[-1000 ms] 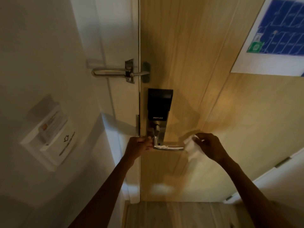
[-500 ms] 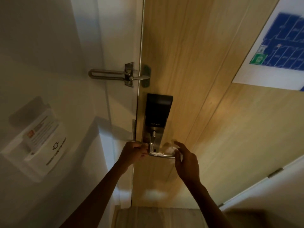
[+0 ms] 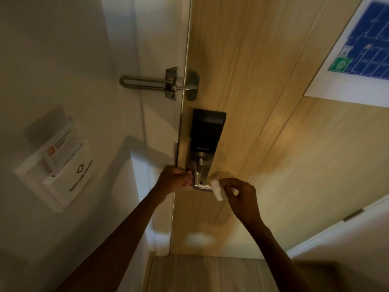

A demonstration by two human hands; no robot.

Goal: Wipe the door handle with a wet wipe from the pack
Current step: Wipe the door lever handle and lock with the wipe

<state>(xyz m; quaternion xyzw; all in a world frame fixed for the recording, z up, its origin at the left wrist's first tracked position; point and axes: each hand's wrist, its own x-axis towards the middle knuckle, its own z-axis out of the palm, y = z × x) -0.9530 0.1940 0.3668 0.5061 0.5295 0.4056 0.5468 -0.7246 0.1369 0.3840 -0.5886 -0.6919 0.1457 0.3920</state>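
Note:
A silver lever door handle (image 3: 201, 186) sticks out below a black smart lock (image 3: 207, 131) on the wooden door (image 3: 263, 102). My right hand (image 3: 240, 197) pinches a white wet wipe (image 3: 218, 191) against the handle's free end, covering that end. My left hand (image 3: 175, 180) is closed at the door's edge, just left of the handle's pivot; what it grips is hidden. The wipe pack is out of view.
A metal swing-bar door guard (image 3: 160, 82) spans the frame and door above the lock. A white key-card holder (image 3: 56, 163) is on the left wall. An evacuation plan (image 3: 357, 51) hangs on the door, upper right. Wooden floor (image 3: 210, 275) lies below.
My right hand, first off to the right of the handle with the wipe, moved in onto the handle's end. The left hand stayed at the door edge. The view shifted slightly.

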